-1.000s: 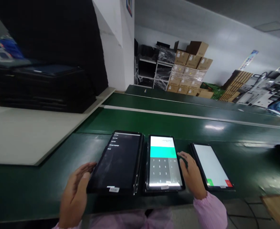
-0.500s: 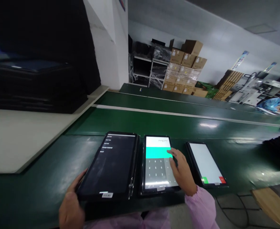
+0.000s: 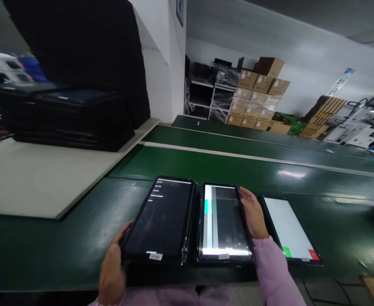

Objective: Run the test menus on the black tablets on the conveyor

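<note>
My left hand [image 3: 113,267] grips the lower left edge of a tablet [image 3: 158,221], its thumb along the side and its fingers partly hidden behind it. A dark menu with small white lines of text shows on that screen. To its right lies a second tablet [image 3: 226,219], its display split between a bright white-and-green strip and a dark area. My right hand [image 3: 253,212] is at this tablet's right edge, fingers extended and touching or nearly touching the border. A third tablet [image 3: 290,227], with a white screen and green and red corner blocks, lies farther right.
The tablets are on a dark green bench [image 3: 78,250]. Behind them runs a green belt [image 3: 199,163]. At left, a pale board [image 3: 46,178] bears a stack of black devices [image 3: 81,119]. Cartons [image 3: 253,100] and a shelf [image 3: 202,93] stand at the back.
My right hand has moved from the calculator screen to the second tablet's right edge. That calculator display has shifted left, giving way to dark. The camera view has turned slightly left.
</note>
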`<state>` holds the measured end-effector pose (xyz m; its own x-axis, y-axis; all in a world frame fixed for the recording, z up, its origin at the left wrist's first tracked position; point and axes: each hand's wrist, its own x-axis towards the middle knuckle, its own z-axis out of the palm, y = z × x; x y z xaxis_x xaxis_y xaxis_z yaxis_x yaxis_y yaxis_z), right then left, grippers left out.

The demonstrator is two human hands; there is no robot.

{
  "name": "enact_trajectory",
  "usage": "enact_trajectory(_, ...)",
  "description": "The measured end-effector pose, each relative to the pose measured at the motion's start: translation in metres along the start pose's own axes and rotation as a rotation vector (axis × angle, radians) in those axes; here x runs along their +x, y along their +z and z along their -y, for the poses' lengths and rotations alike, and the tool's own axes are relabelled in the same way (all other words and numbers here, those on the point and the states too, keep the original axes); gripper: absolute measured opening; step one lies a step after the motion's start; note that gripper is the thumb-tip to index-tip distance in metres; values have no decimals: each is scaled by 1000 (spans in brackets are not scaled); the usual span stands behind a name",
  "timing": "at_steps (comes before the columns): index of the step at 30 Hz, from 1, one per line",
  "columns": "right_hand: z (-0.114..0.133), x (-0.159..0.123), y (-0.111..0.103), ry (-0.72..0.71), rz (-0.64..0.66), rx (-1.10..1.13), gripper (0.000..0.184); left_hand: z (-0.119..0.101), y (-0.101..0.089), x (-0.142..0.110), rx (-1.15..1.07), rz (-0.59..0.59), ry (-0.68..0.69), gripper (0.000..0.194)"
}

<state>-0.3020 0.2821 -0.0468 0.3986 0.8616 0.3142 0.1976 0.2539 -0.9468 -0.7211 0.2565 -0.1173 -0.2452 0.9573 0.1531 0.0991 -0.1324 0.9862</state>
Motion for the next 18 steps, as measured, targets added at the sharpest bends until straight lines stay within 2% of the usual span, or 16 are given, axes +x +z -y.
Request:
enact_trajectory(2, -10, 16, 4, 67, -31, 125, 55, -2, -3, 10, -123, -29, -87, 65)
enact_trajectory(4, -16, 28, 8, 108, -32, 147, 57, -8, -5, 28, -216, -36, -157, 63)
enact_trajectory(7, -20, 37, 11, 116, -1, 95, 59, -24, 2, 67, -291, 69, -151, 64)
enact_trajectory(10, -24, 40, 10, 82, 69, 4, 64, -39, 21, 111, -383, 241, -145, 71)
enact_trajectory(13, -30, 41, 9, 56, 108, -52, 66, -47, 45, 149, -425, 339, -139, 73)
enact_trajectory(15, -33, 42, 10, 43, 100, -66, 65, -46, 57, 166, -401, 397, -114, 74)
enact_trajectory(18, -34, 43, 12, 26, 71, -52, 67, -38, 68, 178, -441, 465, -116, 74)
